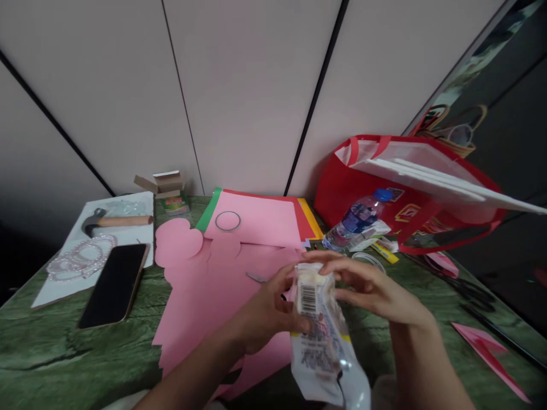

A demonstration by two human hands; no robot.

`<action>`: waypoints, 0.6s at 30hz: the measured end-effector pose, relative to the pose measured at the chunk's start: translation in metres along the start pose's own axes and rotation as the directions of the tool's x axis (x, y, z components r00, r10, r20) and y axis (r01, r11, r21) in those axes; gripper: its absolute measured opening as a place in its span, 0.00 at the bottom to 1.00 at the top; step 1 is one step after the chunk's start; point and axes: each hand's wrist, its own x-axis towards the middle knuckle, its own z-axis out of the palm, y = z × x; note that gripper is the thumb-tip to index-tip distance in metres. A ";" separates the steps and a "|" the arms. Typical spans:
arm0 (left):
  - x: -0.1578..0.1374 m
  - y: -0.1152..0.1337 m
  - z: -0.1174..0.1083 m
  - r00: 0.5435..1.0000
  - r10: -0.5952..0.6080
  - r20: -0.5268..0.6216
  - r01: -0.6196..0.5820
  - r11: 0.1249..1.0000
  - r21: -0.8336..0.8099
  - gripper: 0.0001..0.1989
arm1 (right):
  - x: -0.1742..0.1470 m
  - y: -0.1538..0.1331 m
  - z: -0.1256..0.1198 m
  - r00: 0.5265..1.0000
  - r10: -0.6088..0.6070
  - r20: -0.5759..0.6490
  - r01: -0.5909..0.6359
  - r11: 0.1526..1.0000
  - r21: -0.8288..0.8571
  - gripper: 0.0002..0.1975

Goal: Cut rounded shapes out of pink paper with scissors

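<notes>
A white plastic packet (318,347) with a barcode and yellow marks is held upright at the near middle, over the table. My left hand (271,313) grips its left side, thumb across the front and fingers behind. At its top edge my right hand (367,285) has its fingers curled over the packet, thumb against the right side. The packet's contents are hidden. Beneath my left hand lie pink paper sheets (196,307), some cut in rounded shapes. Partly covered by that hand, a small metal blade tip (255,277) rests on the pink paper.
At left are a phone (114,285), a hammer (122,221), clear coiled rings (81,259) and an opened small box (173,193). A grey ring (228,221) lies on stacked coloured paper. To the right stand a water bottle (359,219) and red bag (342,182), with black scissors (470,293) nearby.
</notes>
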 end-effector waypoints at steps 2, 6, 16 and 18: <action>-0.001 -0.001 0.006 0.995 0.041 -0.094 -0.038 0.999 0.025 0.33 | -0.002 -0.011 -0.001 0.997 -0.021 0.068 0.030 0.991 -0.131 0.11; -0.005 -0.002 0.018 0.990 -0.028 -0.136 0.026 1.000 -0.013 0.31 | -0.005 -0.024 -0.002 0.985 -0.033 0.172 0.071 0.972 -0.222 0.06; -0.010 0.020 0.006 0.993 -0.114 0.037 0.113 0.993 0.035 0.26 | -0.012 -0.001 -0.010 0.984 -0.174 0.025 0.144 0.884 0.446 0.14; -0.009 0.021 0.004 0.991 -0.129 0.015 0.129 0.991 0.047 0.24 | -0.011 0.003 -0.012 0.986 -0.159 0.060 0.112 0.874 0.474 0.13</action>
